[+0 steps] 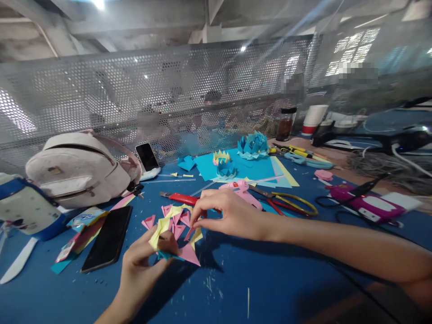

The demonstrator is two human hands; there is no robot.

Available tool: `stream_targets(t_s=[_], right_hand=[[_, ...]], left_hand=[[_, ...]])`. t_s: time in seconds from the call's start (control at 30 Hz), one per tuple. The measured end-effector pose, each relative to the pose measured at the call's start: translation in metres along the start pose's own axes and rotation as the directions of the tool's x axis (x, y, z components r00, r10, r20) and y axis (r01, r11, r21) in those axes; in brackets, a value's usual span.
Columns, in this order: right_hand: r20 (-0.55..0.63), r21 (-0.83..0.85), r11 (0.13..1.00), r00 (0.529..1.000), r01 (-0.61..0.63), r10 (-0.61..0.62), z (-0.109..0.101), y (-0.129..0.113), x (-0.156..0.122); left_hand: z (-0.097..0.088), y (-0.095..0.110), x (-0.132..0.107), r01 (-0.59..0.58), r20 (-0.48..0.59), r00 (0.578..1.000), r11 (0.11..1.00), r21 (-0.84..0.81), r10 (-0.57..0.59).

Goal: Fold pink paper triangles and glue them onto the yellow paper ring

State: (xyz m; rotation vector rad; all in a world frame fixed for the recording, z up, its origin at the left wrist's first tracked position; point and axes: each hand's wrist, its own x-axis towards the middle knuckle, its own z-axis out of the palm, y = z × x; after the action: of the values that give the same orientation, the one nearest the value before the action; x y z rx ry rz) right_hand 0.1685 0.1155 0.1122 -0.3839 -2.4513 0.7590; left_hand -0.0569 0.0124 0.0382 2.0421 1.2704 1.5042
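My left hand [140,263] is closed around folded paper pieces [159,233] in yellow, pink and blue, low in the middle of the head view. Reaching in from the right, my right hand [229,211] has thumb and fingers pinched at a pink folded paper piece [189,234] on the right side of this cluster. More pink and yellow folded pieces [166,210] show just behind; which are joined and which lie loose, I cannot tell. A red utility knife [182,199], a pink glue gun [245,192] and scissors [293,202] lie beyond my right hand.
Blue paper sheets [205,166] carry a small folded ring [225,170] and a blue paper flower [254,146]. A black phone [108,238], a pale backpack [84,168] and a bottle [30,209] stand left. A magenta device [366,204] with cables lies right.
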Motion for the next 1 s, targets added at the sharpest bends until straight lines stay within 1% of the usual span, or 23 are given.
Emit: stream_targets(t_s=[0.1, 0.23, 0.43, 0.6, 0.73, 0.83, 0.9, 1.0], right_hand=[[-0.013, 0.001, 0.998, 0.998, 0.069, -0.069, 0.0025, 0.0004, -0.0036], [0.013, -0.031, 0.989, 0.990, 0.144, -0.144, 0.0029, -0.0010, -0.0053], [0.041, -0.068, 0.984, 0.986, 0.163, -0.160, 0.0029, -0.0003, -0.0059], [0.040, -0.070, 0.983, 0.985, 0.173, -0.170, 0.0035, 0.0006, -0.0060], [0.068, -0.069, 0.986, 0.987, 0.152, -0.148, 0.0031, -0.0013, -0.0054], [0.071, -0.052, 0.991, 0.990, 0.125, -0.121, 0.0044, -0.0018, -0.0054], [0.044, -0.041, 0.993, 0.993, 0.112, -0.110, 0.0063, -0.0011, -0.0060], [-0.013, -0.038, 0.995, 0.996, 0.091, -0.091, 0.0092, 0.0000, -0.0072]], left_hand=[[-0.0017, -0.0009, -0.0030, -0.080, 0.027, 0.997, 0.996, 0.045, 0.079], [-0.0023, 0.0012, -0.0020, -0.165, 0.047, 0.986, 0.984, 0.062, 0.162], [-0.0001, 0.0060, 0.0003, -0.163, 0.030, 0.986, 0.987, -0.006, 0.163], [-0.0018, 0.0066, -0.0008, -0.160, 0.037, 0.987, 0.987, 0.031, 0.159], [-0.0038, 0.0056, -0.0011, -0.128, 0.038, 0.991, 0.990, 0.053, 0.126], [-0.0044, 0.0038, -0.0022, -0.077, 0.042, 0.996, 0.997, 0.009, 0.077], [-0.0040, 0.0023, -0.0029, -0.023, 0.024, 0.999, 0.999, -0.027, 0.023], [-0.0023, 0.0007, -0.0030, 0.105, -0.024, 0.994, 0.990, -0.092, -0.108]])
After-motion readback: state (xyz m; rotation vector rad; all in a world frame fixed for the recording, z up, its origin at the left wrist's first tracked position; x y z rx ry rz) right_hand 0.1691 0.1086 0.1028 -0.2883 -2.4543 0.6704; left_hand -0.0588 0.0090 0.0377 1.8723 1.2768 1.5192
